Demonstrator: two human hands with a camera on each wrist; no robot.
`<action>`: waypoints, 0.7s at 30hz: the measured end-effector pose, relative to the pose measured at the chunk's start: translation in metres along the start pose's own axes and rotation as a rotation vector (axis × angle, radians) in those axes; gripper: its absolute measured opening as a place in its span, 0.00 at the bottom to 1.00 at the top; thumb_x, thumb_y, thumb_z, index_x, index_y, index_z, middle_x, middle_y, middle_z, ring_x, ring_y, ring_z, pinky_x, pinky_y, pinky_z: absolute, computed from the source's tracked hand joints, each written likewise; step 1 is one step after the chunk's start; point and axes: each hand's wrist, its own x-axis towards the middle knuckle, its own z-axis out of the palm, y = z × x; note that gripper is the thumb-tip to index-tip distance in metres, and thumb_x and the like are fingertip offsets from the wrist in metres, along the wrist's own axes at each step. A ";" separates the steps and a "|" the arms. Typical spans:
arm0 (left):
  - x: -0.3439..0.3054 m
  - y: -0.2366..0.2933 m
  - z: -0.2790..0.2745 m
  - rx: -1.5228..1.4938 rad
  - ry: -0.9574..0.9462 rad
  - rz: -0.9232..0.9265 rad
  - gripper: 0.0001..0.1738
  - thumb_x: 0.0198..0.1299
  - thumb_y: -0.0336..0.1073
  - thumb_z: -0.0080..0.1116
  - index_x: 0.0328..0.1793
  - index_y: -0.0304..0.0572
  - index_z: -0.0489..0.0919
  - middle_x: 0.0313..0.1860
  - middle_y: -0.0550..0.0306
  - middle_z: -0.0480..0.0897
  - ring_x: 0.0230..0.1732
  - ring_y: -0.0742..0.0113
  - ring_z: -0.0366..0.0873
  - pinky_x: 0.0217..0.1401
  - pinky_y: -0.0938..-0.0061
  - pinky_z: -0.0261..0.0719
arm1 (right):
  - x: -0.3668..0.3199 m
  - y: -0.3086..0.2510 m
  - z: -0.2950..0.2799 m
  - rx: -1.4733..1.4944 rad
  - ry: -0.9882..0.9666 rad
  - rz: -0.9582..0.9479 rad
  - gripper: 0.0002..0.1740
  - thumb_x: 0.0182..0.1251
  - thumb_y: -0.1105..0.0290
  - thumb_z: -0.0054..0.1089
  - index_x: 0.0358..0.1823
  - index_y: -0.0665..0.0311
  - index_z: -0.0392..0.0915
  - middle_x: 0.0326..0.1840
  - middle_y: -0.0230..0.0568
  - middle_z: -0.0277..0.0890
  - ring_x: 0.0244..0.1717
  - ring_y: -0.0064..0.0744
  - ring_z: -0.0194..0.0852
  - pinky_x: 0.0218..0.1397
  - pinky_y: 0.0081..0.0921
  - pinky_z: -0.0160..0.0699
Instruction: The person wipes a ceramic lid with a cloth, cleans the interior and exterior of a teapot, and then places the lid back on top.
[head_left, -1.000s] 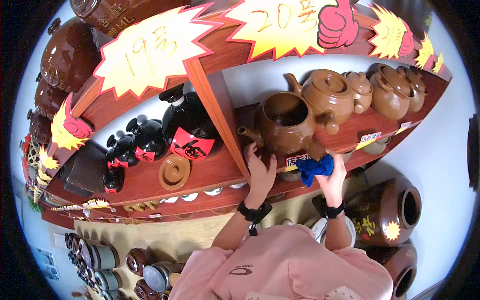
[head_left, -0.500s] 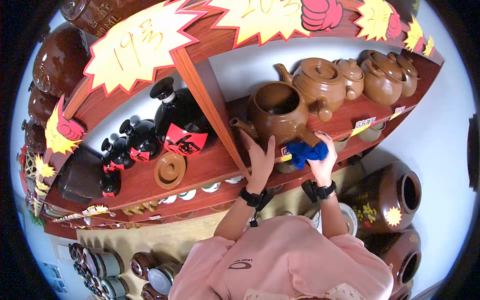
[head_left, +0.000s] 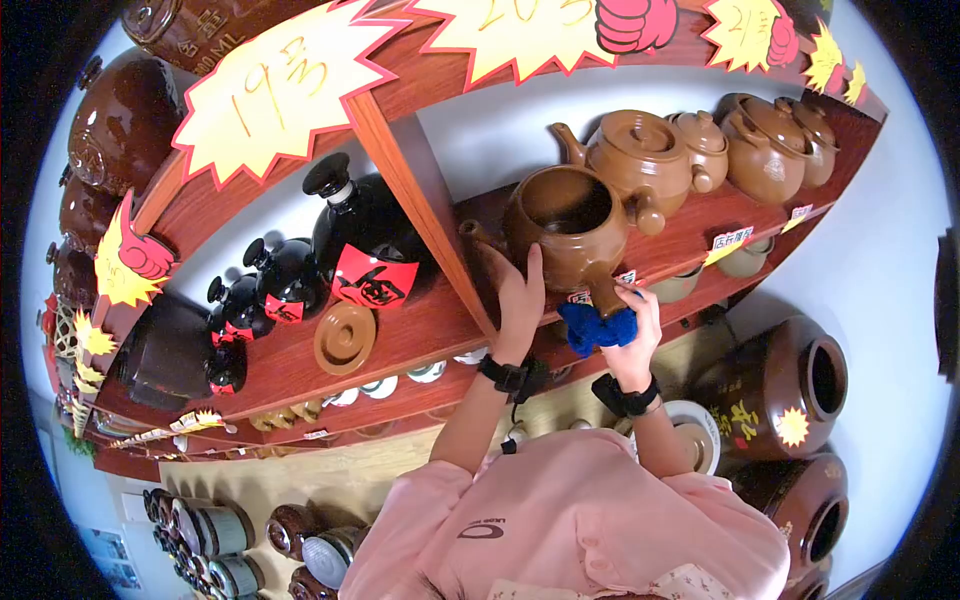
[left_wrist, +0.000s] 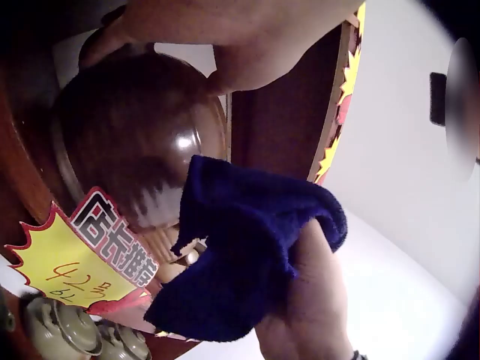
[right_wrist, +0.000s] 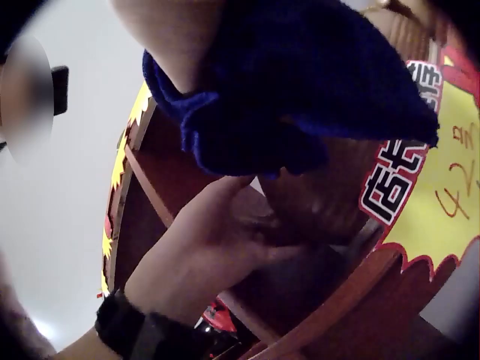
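A brown clay pot [head_left: 575, 245] without its lid, with a spout [head_left: 470, 230] and a stubby side handle [head_left: 603, 294], sits at the shelf's front edge. My left hand [head_left: 520, 305] grips its spout side, thumb against the body and fingers round toward the spout. In the left wrist view, that hand spans the pot's glossy wall [left_wrist: 150, 135]. A blue cloth [head_left: 597, 328] is bunched in my right hand [head_left: 637, 335], held at the handle. The cloth hides most of the right fingers in both wrist views.
A round brown lid [head_left: 345, 338] lies on the shelf left of the wooden divider [head_left: 425, 220], near black bottles [head_left: 375, 235]. More lidded clay pots [head_left: 640, 160] stand close behind on the right. A price tag [left_wrist: 75, 262] hangs at the shelf edge. Large jars [head_left: 780, 390] stand at lower right.
The pot has turned, its handle swinging leftward and toward the front. The right hand and cloth have moved left with the handle; the left hand stays on the spout side.
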 end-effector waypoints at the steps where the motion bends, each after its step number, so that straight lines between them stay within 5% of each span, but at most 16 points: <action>1: 0.001 -0.003 0.002 0.014 -0.003 -0.019 0.48 0.67 0.52 0.47 0.74 0.20 0.38 0.76 0.28 0.40 0.78 0.44 0.36 0.78 0.67 0.33 | -0.001 -0.002 0.001 -0.007 -0.002 -0.002 0.27 0.39 0.76 0.72 0.47 0.65 0.75 0.50 0.47 0.75 0.52 0.45 0.75 0.59 0.34 0.71; 5: 0.018 0.009 -0.002 -0.050 0.000 -0.152 0.45 0.69 0.55 0.42 0.75 0.24 0.40 0.77 0.32 0.40 0.79 0.47 0.35 0.78 0.68 0.33 | -0.005 -0.010 0.010 0.072 -0.114 -0.015 0.31 0.38 0.77 0.72 0.50 0.64 0.74 0.55 0.47 0.72 0.56 0.48 0.72 0.60 0.35 0.70; 11: 0.006 0.000 -0.015 -0.237 -0.268 -0.038 0.43 0.70 0.55 0.38 0.75 0.26 0.41 0.77 0.31 0.39 0.79 0.45 0.34 0.78 0.65 0.34 | 0.004 -0.017 0.017 0.206 -0.418 -0.006 0.35 0.37 0.83 0.63 0.55 0.63 0.73 0.61 0.47 0.67 0.63 0.50 0.64 0.67 0.36 0.63; 15: -0.022 0.020 -0.051 -0.285 -0.423 -0.206 0.40 0.69 0.52 0.43 0.73 0.23 0.50 0.72 0.28 0.56 0.75 0.43 0.52 0.76 0.64 0.48 | 0.017 -0.002 0.000 0.302 -0.469 0.027 0.32 0.42 0.74 0.68 0.55 0.64 0.74 0.58 0.48 0.72 0.62 0.46 0.68 0.66 0.35 0.64; 16: -0.028 0.031 -0.058 -0.210 -0.420 -0.153 0.38 0.66 0.50 0.50 0.70 0.24 0.57 0.68 0.28 0.63 0.71 0.42 0.59 0.73 0.63 0.55 | 0.016 0.009 -0.003 0.277 -0.428 0.027 0.32 0.43 0.72 0.69 0.56 0.65 0.74 0.57 0.49 0.73 0.61 0.45 0.69 0.66 0.35 0.64; 21: -0.049 0.078 -0.063 0.097 -0.314 0.277 0.31 0.59 0.41 0.60 0.63 0.29 0.65 0.60 0.31 0.71 0.60 0.41 0.72 0.59 0.58 0.73 | 0.013 0.041 -0.014 0.530 -0.165 0.408 0.36 0.39 0.84 0.47 0.59 0.68 0.69 0.57 0.41 0.71 0.57 0.33 0.70 0.67 0.27 0.62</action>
